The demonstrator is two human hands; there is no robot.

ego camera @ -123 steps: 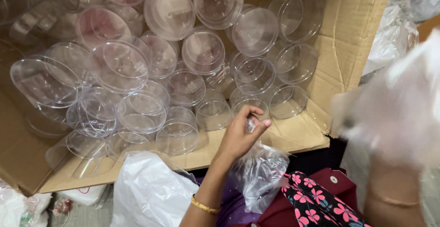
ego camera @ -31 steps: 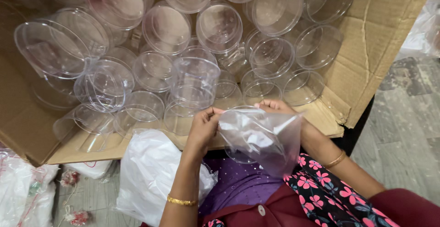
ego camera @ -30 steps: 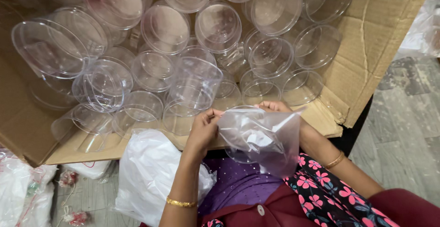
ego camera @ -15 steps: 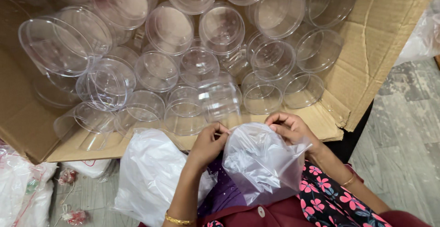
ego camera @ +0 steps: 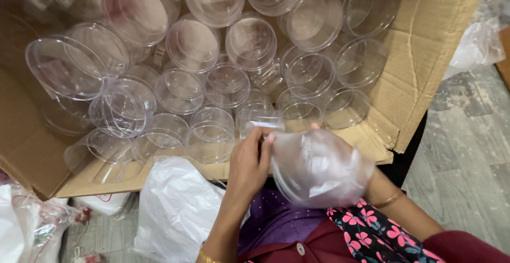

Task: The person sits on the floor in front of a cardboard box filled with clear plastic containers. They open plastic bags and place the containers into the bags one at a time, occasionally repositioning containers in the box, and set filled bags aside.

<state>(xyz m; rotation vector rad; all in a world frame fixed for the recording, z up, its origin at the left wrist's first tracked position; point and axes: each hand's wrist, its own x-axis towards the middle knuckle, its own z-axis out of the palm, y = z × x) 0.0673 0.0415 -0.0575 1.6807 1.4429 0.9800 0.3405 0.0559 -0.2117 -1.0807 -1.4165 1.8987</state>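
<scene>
Cardboard box (ego camera: 425, 77): we see it lying open across the upper part of the frame, its flaps spread toward us at the lower left and right.
Clear round containers (ego camera: 212, 82): we count many of them heaped inside the box, filling the upper left and centre, their circular ends turned toward us.
White plastic bag (ego camera: 175, 210): it lies crumpled at the lower centre-left, just below the box flap and beside our left forearm.
Clear plastic bag (ego camera: 319, 170): it sits at the centre-right of the frame, in front of the near box flap, puffed out and drawn over our right hand.
Floor (ego camera: 467, 151): grey, at the right edge, with another crumpled clear bag in the upper right corner.
Left hand (ego camera: 248, 162): just left of the clear plastic bag, its fingers closed and pinching the bag's edge at the top.
Right hand (ego camera: 366, 180): it is under the clear plastic bag, mostly hidden, one fingertip showing at the top; we cannot tell its grip.
</scene>
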